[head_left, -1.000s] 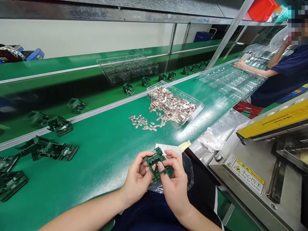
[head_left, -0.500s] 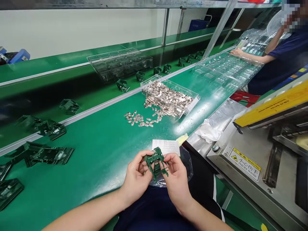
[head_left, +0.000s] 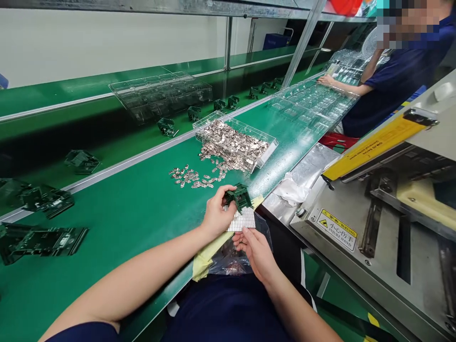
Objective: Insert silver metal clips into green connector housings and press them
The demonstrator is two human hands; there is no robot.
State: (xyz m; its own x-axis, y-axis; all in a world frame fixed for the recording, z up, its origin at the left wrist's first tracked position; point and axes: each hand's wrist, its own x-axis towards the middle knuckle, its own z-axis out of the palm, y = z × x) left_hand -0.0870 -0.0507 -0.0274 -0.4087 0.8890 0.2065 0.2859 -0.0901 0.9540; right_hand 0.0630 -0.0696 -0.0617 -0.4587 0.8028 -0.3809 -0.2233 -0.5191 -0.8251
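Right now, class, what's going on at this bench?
The person's left hand holds a dark green part by a gridded sheet; the right hand is at the sheet's near edge. Beyond, small metallic pieces heap in a clear box and spill onto the green bench. Farther off, another person's hand is at clear trays.

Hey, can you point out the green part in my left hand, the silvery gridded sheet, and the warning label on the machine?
Green part [head_left: 241, 195]: head view, middle of its body.
Gridded sheet [head_left: 242, 219]: head view, on its upper surface.
Warning label [head_left: 337, 230]: head view, centre of its printed front.
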